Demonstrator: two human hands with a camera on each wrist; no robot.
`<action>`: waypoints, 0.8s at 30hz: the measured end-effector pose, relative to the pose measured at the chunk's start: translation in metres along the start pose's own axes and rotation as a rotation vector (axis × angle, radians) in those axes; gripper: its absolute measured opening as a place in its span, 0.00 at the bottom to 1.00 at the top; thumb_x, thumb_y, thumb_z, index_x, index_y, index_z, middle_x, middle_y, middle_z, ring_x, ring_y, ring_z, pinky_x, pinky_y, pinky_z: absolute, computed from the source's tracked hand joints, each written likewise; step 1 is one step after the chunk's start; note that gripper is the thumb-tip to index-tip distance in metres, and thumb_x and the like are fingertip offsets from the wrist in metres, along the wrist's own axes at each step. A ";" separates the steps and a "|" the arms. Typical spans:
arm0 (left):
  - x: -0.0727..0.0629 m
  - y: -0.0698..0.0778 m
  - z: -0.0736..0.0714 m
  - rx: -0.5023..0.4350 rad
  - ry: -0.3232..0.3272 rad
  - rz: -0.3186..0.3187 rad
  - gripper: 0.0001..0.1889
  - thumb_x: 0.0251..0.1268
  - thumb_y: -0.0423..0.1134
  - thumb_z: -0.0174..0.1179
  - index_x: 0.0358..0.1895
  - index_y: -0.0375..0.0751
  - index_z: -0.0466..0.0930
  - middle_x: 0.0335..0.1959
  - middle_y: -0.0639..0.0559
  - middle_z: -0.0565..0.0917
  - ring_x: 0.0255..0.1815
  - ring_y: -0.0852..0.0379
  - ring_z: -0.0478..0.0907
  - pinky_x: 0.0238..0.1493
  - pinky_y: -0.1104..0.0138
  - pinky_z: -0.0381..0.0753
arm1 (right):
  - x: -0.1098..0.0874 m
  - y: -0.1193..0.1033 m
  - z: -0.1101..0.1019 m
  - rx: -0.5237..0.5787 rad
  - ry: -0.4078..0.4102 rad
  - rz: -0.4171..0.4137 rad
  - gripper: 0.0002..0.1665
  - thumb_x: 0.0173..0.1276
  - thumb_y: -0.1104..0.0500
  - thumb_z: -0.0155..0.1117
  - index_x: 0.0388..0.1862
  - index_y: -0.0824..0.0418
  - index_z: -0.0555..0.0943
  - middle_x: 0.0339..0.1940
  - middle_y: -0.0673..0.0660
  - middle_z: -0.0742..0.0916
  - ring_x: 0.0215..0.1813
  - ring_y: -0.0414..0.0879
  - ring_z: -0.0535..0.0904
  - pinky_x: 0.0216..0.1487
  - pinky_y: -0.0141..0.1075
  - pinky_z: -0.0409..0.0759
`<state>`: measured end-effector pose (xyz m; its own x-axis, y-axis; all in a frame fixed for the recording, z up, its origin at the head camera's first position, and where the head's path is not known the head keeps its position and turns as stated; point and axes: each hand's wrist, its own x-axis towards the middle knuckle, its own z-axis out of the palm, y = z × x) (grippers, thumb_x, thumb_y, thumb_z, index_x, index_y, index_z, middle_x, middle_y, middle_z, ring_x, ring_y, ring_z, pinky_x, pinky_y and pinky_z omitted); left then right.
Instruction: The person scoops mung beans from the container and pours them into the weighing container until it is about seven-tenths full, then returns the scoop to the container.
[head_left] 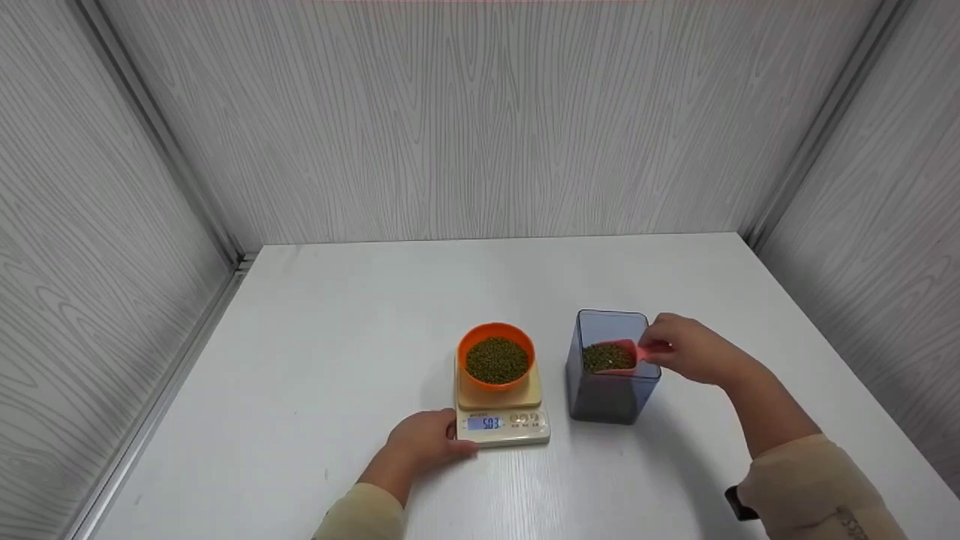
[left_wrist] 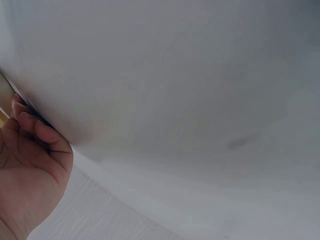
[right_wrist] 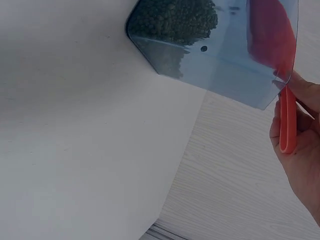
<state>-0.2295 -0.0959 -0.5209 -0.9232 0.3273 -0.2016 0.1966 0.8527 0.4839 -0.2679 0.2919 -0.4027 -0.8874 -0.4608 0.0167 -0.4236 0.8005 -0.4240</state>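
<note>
Near the middle of the table, an orange bowl (head_left: 499, 386) of small green beans (head_left: 496, 361) sits on a kitchen scale (head_left: 517, 435) whose display seems to read 503. My left hand (head_left: 427, 439) grips the scale's front left corner, thumb along its front edge. To the right stands a clear bluish container (head_left: 604, 397); dark green beans (right_wrist: 172, 20) lie in it in the right wrist view. My right hand (head_left: 697, 351) pinches the handle of a red scoop (head_left: 637, 349). The scoop is inside the container's mouth, with beans in it.
A white table (head_left: 352, 315) carries everything. Grey wood-grain panels stand at the back (head_left: 465, 120), the left (head_left: 82, 262) and the right. A small black object (head_left: 741, 502) shows beside my right sleeve.
</note>
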 end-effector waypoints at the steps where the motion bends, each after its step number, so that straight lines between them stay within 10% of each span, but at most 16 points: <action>1: 0.000 0.000 0.000 0.002 -0.002 -0.001 0.23 0.47 0.62 0.63 0.39 0.49 0.76 0.33 0.54 0.79 0.38 0.52 0.76 0.47 0.55 0.72 | -0.001 0.001 0.000 0.009 0.002 0.005 0.05 0.61 0.62 0.62 0.37 0.57 0.81 0.34 0.50 0.77 0.37 0.44 0.71 0.37 0.37 0.73; 24: -0.001 0.001 0.000 0.013 -0.008 -0.014 0.22 0.48 0.62 0.62 0.36 0.49 0.74 0.28 0.55 0.76 0.33 0.55 0.72 0.42 0.56 0.72 | -0.021 0.020 0.004 0.148 0.160 0.029 0.05 0.62 0.58 0.62 0.37 0.56 0.80 0.33 0.50 0.78 0.36 0.44 0.71 0.35 0.32 0.73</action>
<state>-0.2285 -0.0954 -0.5197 -0.9233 0.3182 -0.2153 0.1878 0.8626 0.4698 -0.2575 0.3162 -0.4150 -0.9212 -0.3625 0.1414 -0.3771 0.7419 -0.5545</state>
